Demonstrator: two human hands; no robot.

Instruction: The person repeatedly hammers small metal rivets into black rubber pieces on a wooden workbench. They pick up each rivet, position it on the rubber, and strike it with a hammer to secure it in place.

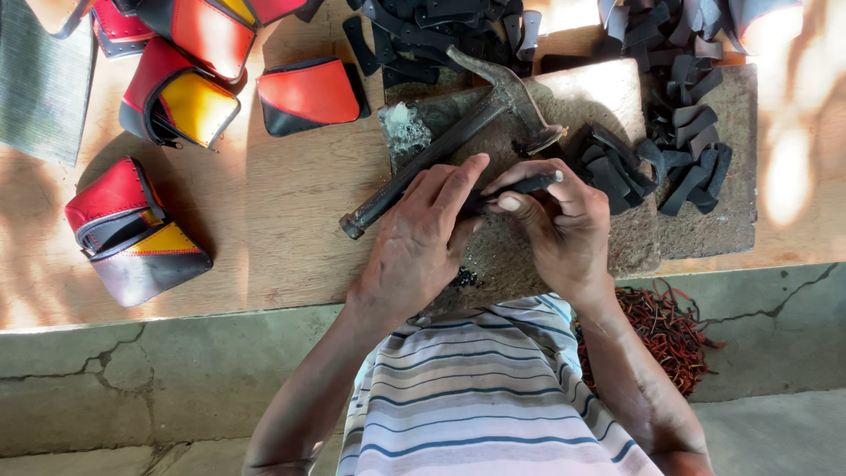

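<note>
Head view, looking down on the bench. The left hand [421, 236] and the right hand [557, 225] meet over a rough grey stone slab [617, 97] that lies on a bare wooden bench top [282, 220]. Both hands are closed in a pinch on one short, narrow black strip [533, 184]: the right thumb and fingers clamp its outer end, which shows above the knuckles; the left fingertips press its inner end.

A steel claw hammer with a worn dark handle [441, 150] rests diagonally on the slab, just beyond the left hand, head toward the right.

A heap of cut black strips [656, 163] lies on the slab to the right of the hands. Red, yellow and black stitched pouches [132, 234] lie on the bench to the left. A tangle of red cord [661, 335] sits on the concrete ledge beside the right forearm.
</note>
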